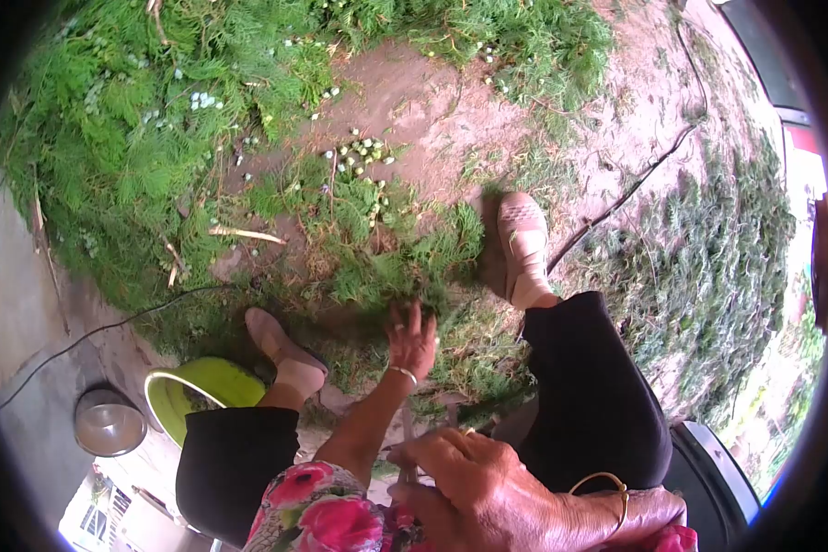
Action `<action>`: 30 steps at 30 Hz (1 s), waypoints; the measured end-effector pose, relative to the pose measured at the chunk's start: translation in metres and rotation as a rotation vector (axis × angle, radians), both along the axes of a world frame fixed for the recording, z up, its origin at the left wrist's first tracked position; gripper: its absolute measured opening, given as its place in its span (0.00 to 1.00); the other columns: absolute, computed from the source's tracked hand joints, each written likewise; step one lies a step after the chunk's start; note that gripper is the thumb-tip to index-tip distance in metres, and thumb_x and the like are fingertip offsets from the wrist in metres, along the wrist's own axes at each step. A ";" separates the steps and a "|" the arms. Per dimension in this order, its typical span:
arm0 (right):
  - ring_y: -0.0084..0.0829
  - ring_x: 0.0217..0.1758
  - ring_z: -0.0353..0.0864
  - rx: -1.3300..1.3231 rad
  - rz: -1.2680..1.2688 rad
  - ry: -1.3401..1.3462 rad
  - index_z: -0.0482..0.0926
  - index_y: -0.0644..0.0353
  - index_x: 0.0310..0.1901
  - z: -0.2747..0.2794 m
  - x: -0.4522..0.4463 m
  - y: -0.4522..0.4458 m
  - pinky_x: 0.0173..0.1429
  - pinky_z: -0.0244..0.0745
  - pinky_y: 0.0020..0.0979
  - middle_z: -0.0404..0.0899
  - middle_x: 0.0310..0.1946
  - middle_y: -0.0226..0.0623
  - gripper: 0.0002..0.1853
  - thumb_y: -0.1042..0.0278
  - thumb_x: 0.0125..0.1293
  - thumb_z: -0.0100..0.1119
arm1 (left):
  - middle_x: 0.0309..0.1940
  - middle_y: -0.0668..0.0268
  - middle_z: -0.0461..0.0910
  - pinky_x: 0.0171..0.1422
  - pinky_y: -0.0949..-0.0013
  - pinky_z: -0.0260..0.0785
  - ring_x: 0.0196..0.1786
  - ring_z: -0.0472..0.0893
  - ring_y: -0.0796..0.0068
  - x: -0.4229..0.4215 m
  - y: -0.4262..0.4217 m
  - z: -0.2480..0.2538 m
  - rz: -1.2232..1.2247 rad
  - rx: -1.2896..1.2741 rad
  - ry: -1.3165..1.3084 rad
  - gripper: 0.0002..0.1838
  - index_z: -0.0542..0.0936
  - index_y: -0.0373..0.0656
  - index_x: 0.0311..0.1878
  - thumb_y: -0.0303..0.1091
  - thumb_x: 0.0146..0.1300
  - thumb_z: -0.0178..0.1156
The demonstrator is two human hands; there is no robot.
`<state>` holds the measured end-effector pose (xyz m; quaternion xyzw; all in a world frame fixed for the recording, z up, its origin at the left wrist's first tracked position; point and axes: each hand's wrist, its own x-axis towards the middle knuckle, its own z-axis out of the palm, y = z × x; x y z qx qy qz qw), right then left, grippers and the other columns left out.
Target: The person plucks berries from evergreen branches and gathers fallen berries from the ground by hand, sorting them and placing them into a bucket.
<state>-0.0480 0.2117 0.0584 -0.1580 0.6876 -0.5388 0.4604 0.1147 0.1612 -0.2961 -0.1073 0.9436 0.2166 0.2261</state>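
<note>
I'm seeing the green sprigs point(368, 267) at 12 o'clock from the L hand point(412, 348), approx. mid-view on the ground. I'd expect them to handle light, soft and springy, w/ stiffer woody stems; not slippery, but the small pale cones point(368, 156) at 11 o'clock might drop off if shaken. I'd take hold low on a stem, not by the frilly tips.

Looks: bright green, flat, feathery, loosely tangled. Bigger pile point(129, 156) at 10 o'clock, same lacy leaf; the spread point(708, 267) at 2 o'clock is darker, duller.

L hand: fingers reach fwd, a bit spread, tips at the sprigs' near edge; can't tell if they touch. R hand point(478, 469), at 5 o'clock from it, is curled near the lap; can't tell if it's gripping anything. Lime-green tub point(162, 411) sits at approx. 8 o'clock, by the L foot.
</note>
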 end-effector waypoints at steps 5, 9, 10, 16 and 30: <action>0.50 0.35 0.77 0.162 0.281 0.043 0.71 0.68 0.43 -0.002 0.011 -0.008 0.37 0.74 0.43 0.74 0.30 0.49 0.15 0.72 0.56 0.60 | 0.67 0.49 0.54 0.61 0.30 0.53 0.69 0.52 0.38 0.023 0.004 0.040 -0.174 0.192 -0.281 0.27 0.74 0.54 0.56 0.52 0.54 0.61; 0.50 0.33 0.77 0.163 0.374 0.173 0.70 0.68 0.43 -0.004 0.018 -0.013 0.36 0.74 0.44 0.74 0.30 0.49 0.17 0.70 0.55 0.61 | 0.54 0.38 0.66 0.48 0.49 0.73 0.54 0.72 0.41 -0.034 -0.062 0.016 0.279 0.054 0.259 0.29 0.67 0.42 0.62 0.48 0.61 0.55; 0.50 0.33 0.77 0.165 0.376 0.175 0.70 0.68 0.43 -0.004 0.017 -0.014 0.36 0.74 0.44 0.74 0.30 0.49 0.17 0.70 0.55 0.61 | 0.50 0.38 0.68 0.46 0.52 0.75 0.52 0.72 0.46 -0.065 -0.087 0.005 0.322 -0.102 0.334 0.28 0.67 0.41 0.61 0.42 0.60 0.59; 0.48 0.34 0.77 0.148 0.344 0.202 0.71 0.67 0.43 -0.008 0.011 -0.016 0.37 0.74 0.44 0.74 0.31 0.48 0.16 0.69 0.55 0.61 | 0.49 0.46 0.75 0.41 0.55 0.76 0.42 0.81 0.51 -0.183 -0.157 0.005 0.818 -0.265 0.055 0.21 0.74 0.44 0.52 0.35 0.54 0.64; 0.48 0.34 0.77 0.254 0.308 0.504 0.71 0.68 0.45 -0.010 -0.006 -0.013 0.36 0.74 0.42 0.75 0.32 0.48 0.16 0.78 0.53 0.59 | 0.23 0.73 0.74 0.20 0.73 0.57 0.18 0.67 0.83 -0.100 -0.214 0.082 1.350 1.376 0.103 0.06 0.78 0.42 0.38 0.21 0.57 0.60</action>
